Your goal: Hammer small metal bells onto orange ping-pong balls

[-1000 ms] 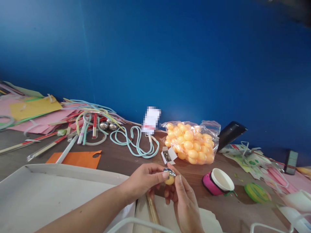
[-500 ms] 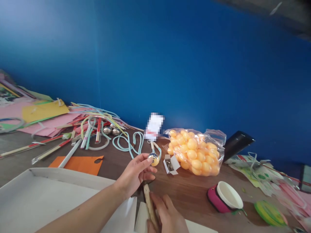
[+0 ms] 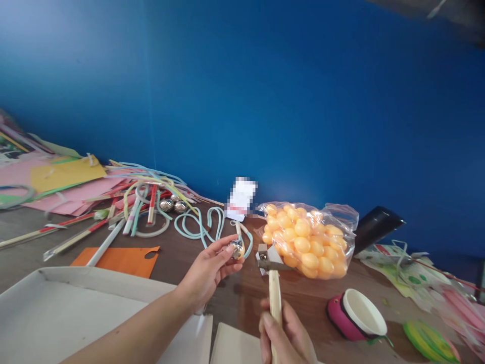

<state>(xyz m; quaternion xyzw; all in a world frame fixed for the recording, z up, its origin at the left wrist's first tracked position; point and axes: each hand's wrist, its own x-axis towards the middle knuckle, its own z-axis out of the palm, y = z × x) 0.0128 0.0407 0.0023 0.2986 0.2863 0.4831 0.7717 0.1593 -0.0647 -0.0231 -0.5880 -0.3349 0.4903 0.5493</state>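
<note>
My left hand [image 3: 212, 268] pinches a shiny silver ball [image 3: 237, 249] between thumb and fingers. Just behind the ball lies a light blue cord [image 3: 223, 227], beside a blurred white tag [image 3: 242, 197]. Held upright in my right hand [image 3: 286, 331] is a hammer [image 3: 276, 293] with a pale wooden handle, its fingers wrapped round the grip. The dark hammer head partly covers a small open white box [image 3: 275, 256] in this view. Next to the box rests a clear bag of orange balls [image 3: 303, 245].
A white tray [image 3: 94, 303] and orange card [image 3: 113, 260] lie at left. Behind them are coloured tubes, sticks, papers and several silver balls [image 3: 175, 205]. At right stand a pink-and-white cup [image 3: 356, 316], a green tape roll [image 3: 428, 341] and a black object [image 3: 379, 227]. A blue wall [image 3: 242, 91] rises behind.
My right hand has raised the hammer from low beside my left hand and shifted it right, so its head now shows. My left hand stays in nearly the same place with the ball.
</note>
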